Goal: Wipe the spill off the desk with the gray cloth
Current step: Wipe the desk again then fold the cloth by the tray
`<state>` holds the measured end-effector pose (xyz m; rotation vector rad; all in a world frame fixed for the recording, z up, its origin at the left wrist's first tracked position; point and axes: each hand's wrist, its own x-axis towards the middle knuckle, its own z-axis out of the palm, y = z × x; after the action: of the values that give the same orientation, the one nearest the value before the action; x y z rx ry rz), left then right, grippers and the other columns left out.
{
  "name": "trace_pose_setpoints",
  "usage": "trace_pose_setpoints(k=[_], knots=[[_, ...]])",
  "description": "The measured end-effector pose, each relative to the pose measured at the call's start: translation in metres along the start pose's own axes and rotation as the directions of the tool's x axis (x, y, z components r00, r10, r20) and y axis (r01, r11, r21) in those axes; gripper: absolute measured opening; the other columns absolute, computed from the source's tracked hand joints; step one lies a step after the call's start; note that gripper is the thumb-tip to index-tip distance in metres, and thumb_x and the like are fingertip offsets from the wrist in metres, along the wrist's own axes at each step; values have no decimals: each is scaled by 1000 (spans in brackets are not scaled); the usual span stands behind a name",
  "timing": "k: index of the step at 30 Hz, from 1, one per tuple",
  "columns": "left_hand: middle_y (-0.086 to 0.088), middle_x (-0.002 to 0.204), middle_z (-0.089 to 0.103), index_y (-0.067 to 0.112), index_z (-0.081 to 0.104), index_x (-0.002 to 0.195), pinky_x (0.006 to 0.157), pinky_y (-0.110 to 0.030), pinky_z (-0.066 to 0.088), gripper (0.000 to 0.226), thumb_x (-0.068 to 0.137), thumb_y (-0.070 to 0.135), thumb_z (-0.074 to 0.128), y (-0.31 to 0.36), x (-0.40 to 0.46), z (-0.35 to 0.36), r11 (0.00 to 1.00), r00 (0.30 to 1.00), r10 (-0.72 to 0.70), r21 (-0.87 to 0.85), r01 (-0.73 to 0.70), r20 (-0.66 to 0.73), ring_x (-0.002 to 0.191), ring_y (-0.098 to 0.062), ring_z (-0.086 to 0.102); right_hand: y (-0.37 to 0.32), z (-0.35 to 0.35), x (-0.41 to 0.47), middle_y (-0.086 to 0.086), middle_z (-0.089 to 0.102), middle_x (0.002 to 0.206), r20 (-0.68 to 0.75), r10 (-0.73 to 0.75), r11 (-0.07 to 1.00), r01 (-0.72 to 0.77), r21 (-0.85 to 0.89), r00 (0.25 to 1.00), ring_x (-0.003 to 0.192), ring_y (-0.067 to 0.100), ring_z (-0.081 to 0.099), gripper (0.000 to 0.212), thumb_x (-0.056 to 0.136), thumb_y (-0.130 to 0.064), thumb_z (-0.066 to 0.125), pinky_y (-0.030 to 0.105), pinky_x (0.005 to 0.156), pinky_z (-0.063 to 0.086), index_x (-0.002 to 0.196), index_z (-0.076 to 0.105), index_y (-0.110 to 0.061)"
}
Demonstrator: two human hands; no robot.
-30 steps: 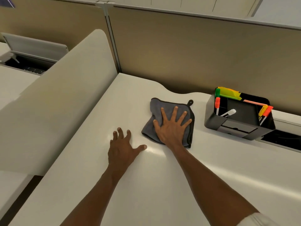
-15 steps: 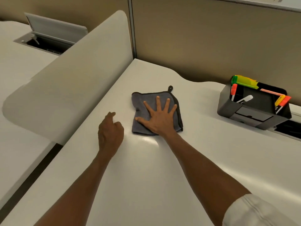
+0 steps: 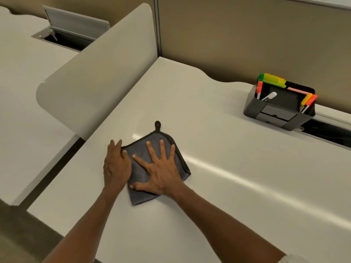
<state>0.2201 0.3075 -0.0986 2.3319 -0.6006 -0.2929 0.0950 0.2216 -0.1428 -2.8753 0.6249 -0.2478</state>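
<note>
A folded gray cloth (image 3: 141, 197) with a dark hem and a hanging loop lies flat on the white desk (image 3: 218, 168). My right hand (image 3: 161, 171) presses down on it with fingers spread wide. My left hand (image 3: 115, 166) rests at the cloth's left edge, its thumb on the fabric and its fingers on the desk beside it. No spill can be made out on the glossy surface; only light reflections show.
A black desk organizer (image 3: 279, 109) with highlighters and pens stands at the back right, beside an open cable slot (image 3: 328, 131). A curved white divider panel (image 3: 98, 73) rises along the desk's left side. Tan partition walls close the back.
My right hand has slid the cloth toward me and to the left. My left hand has moved in from the bare desk to touch the cloth's left edge.
</note>
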Motion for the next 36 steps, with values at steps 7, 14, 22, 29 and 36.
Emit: trace_pose_setpoints(k=[7,14,22,29,36], knots=[[-8,164,13,17,26,153,120,-38,18,56,101,34,41,30,-70,21,994,983,109,-5,-109,146,152,-21,9,54,-32,-86,3,-2,168,51,217,975,-214,-58,975,150,45,-14,96,68,-95,36,77,110,-3,152,15,-53],[-9,160,26,14,32,150,119,-35,25,53,100,26,45,85,-125,57,951,918,302,-14,-309,257,148,-23,25,117,-65,-187,4,0,168,64,553,832,-547,-96,831,151,47,-8,97,68,-99,23,78,109,-1,152,7,-54],[5,113,64,22,50,137,87,-28,51,41,96,24,54,114,-210,88,938,792,345,-174,-298,504,100,-14,62,89,-73,-254,7,2,168,90,736,674,-738,-7,671,150,48,-4,100,69,-99,26,78,109,-5,154,11,-49],[10,79,67,19,57,88,58,-16,37,5,87,16,61,128,-235,98,973,847,230,-131,-190,480,77,-9,64,83,-95,-276,3,-22,164,199,730,634,-757,158,654,150,33,-23,113,71,-92,37,62,116,-13,156,-13,-36],[-14,105,69,2,46,130,77,-30,44,45,89,18,59,130,-231,99,991,845,111,9,-135,523,98,-31,65,99,-138,-304,13,51,123,71,964,206,-889,409,257,116,30,48,43,93,-30,59,37,94,47,128,47,-8]])
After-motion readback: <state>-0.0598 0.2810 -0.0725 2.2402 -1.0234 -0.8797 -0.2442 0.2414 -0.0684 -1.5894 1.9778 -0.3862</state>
